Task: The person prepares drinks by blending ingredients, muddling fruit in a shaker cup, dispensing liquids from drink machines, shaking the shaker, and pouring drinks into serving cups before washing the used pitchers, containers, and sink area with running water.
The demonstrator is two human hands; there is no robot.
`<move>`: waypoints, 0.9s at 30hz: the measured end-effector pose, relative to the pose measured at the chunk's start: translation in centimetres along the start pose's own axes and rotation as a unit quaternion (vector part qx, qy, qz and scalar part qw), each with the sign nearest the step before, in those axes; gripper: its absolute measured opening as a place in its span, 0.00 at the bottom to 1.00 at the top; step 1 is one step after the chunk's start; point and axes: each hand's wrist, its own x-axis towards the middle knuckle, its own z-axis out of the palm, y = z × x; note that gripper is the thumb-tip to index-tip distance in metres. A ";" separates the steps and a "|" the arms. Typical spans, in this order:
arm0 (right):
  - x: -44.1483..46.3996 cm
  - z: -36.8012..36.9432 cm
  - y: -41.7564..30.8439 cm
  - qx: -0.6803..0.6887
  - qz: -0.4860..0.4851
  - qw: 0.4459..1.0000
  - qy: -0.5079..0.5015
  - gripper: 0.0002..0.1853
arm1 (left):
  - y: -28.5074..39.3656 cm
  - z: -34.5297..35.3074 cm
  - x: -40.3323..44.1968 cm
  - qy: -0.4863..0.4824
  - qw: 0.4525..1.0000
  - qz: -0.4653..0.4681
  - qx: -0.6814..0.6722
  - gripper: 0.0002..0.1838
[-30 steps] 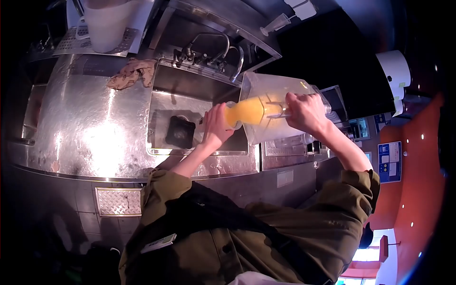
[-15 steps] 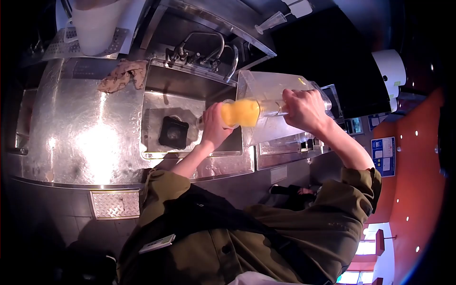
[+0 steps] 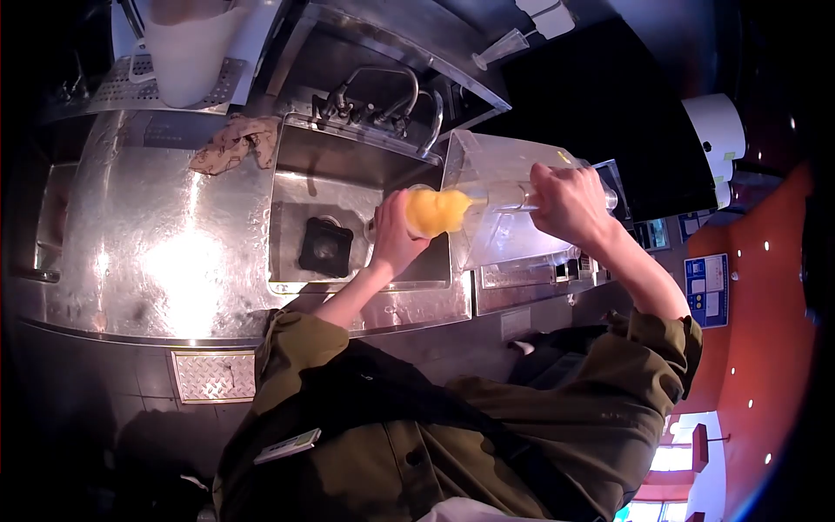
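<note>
My left hand (image 3: 401, 230) is wrapped round a cup, mostly hidden by the fingers, at the sink's right side. Yellow, slushy-looking stuff (image 3: 435, 211) mounds out of the cup's mouth. My right hand (image 3: 570, 207) is closed round a clear, tube-shaped utensil (image 3: 513, 198) that points left towards the cup. A thin bit of yellow shows between the utensil's near end and the mound. I cannot make out the utensil's exact kind. Behind and below it stands a large translucent plastic bin (image 3: 487, 157).
The steel sink (image 3: 300, 187) holds a black square object (image 3: 325, 248). Taps (image 3: 383, 104) rise behind it. A crumpled brown cloth (image 3: 233, 146) lies on the steel counter (image 3: 148, 209). A white pitcher (image 3: 187, 56) stands on a perforated tray at the back left.
The utensil's end has drawn back to the right from the yellow mound, leaving a rounded heap at the cup. The view has shifted slightly.
</note>
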 end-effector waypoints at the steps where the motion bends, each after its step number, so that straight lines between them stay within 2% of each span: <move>1: -0.1 0.0 0.0 0.008 -0.003 1.000 0.006 0.10 | 0.0 0.0 0.0 -0.001 1.000 -0.002 -0.011 0.46; 4: -0.4 -0.2 0.4 0.028 -0.009 0.999 0.028 0.11 | 0.3 0.1 0.3 -0.010 1.000 0.005 -0.027 0.47; 7: -0.7 -0.4 0.0 0.052 -0.007 0.998 0.031 0.05 | 0.7 0.0 0.4 -0.020 0.999 0.005 -0.036 0.47; 10: -1.3 -0.3 0.5 0.045 0.007 0.998 0.051 0.05 | 1.2 -0.4 0.5 -0.024 0.998 -0.011 -0.052 0.46; 14: -4.2 -0.1 2.3 0.093 0.105 0.988 0.067 0.07 | 2.7 -2.2 1.1 -0.029 0.998 -0.015 -0.058 0.44; 15: -5.2 0.8 3.0 0.140 0.130 0.978 0.089 0.05 | 2.5 -2.8 1.2 -0.034 0.996 0.017 -0.086 0.44; 16: -6.5 2.3 3.8 0.157 0.136 0.970 0.123 0.04 | 2.8 -3.5 1.3 -0.049 0.994 0.002 -0.097 0.44; 19: -10.8 9.7 4.7 0.330 0.268 0.879 0.217 0.04 | 4.2 -5.6 2.1 -0.067 0.991 -0.031 -0.112 0.45; 20: -11.7 12.0 4.4 0.388 0.302 0.829 0.265 0.04 | 4.2 -6.2 2.4 -0.072 0.990 -0.039 -0.112 0.45; 21: -11.3 12.2 2.6 0.488 0.366 0.745 0.270 0.03 | 4.3 -7.0 2.6 -0.076 0.990 -0.050 -0.112 0.45; 22: -12.5 15.0 3.2 0.542 0.362 0.729 0.209 0.02 | 4.2 -7.6 2.5 -0.080 0.989 -0.063 -0.110 0.45; 24: -11.2 19.8 2.9 0.604 0.370 0.682 0.182 0.01 | 3.8 -9.1 2.3 -0.060 0.991 -0.058 -0.101 0.45; 26: -8.4 22.3 2.0 0.673 0.350 0.638 0.130 0.03 | 5.2 -11.3 2.0 -0.035 0.997 -0.046 -0.054 0.45; 27: -6.9 24.1 1.8 0.722 0.311 0.614 0.079 0.04 | 6.4 -12.2 1.7 -0.018 0.995 -0.077 -0.068 0.45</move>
